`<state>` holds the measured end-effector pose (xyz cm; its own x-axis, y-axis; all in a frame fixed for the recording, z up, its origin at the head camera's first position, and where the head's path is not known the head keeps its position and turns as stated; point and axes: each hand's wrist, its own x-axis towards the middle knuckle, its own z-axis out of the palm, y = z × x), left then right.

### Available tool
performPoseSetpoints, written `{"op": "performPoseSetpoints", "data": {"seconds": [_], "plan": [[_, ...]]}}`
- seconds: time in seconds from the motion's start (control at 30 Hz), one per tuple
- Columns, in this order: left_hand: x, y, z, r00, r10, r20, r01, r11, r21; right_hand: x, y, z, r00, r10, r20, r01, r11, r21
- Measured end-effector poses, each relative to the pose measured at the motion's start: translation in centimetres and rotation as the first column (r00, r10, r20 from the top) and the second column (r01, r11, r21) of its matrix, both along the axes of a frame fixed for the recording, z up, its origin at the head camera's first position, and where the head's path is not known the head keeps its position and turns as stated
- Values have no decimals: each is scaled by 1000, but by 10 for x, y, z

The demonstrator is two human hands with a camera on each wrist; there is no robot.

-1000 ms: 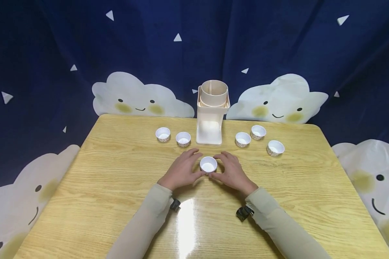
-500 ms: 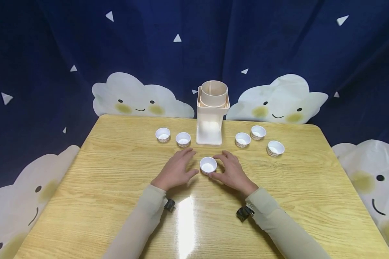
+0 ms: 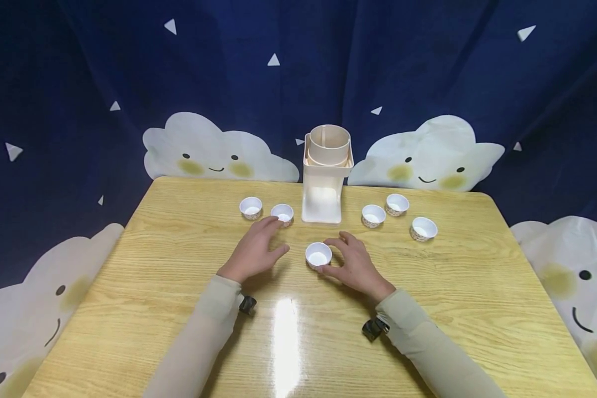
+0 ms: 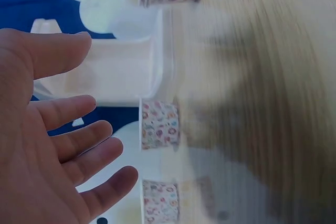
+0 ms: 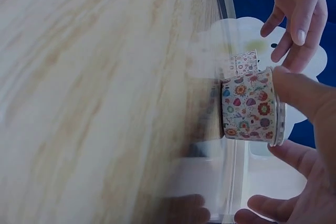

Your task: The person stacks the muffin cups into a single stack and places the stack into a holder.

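My right hand (image 3: pixel 354 264) pinches a small paper baking cup (image 3: pixel 318 257) by its rim, between thumb and fingers, at the middle of the table. In the right wrist view this floral-patterned cup (image 5: pixel 248 107) stands upright on the tabletop, with more than one edge at its rim. To its left, my left hand (image 3: pixel 254 251) is apart from it, fingers spread and holding nothing. A similar cup (image 3: pixel 282 214) stands just beyond the left fingertips. The left palm and loose fingers (image 4: pixel 86 153) show in the left wrist view, near two floral cups.
A cream plastic dispenser-like stand (image 3: pixel 321 190) with a round open top rises at the table's back. Another cup (image 3: pixel 251 208) stands to its left. Three cups stand to its right, the outermost cup (image 3: pixel 423 228) nearer me. A dark blue curtain (image 3: pixel 278 83) hangs behind.
My left hand has moved left and slightly away from me, off the middle cup toward the back-left cups. The right hand stays at the middle cup, which has hardly moved.
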<state>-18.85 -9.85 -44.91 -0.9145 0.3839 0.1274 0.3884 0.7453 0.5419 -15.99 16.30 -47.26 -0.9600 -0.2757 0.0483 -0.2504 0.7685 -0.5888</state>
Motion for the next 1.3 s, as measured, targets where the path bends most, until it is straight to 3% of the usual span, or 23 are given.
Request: {"op": "performPoseSetpoints", "data": {"seconds": [0.33,0.67,0.9,1.07,1.3], "plan": [[-7,-11,-5,998,25,50,-26,999,24,1,-2,2,1000,-17,-4,17,999,32],[-19,-17,-4,994,107,-25,-106,993,43,0,-2,1,1000,-18,-13,19,998,58],[-32,-13,-10,983,162,-83,-164,986,-20,1,-1,1,1000,-18,-26,19,998,53],[-40,-8,-16,975,218,-42,-221,972,-74,2,-2,2,999,-11,-30,12,999,48],[-45,-3,-20,963,265,56,-260,962,-78,2,-1,4,1000,-17,-20,18,998,57]]}}
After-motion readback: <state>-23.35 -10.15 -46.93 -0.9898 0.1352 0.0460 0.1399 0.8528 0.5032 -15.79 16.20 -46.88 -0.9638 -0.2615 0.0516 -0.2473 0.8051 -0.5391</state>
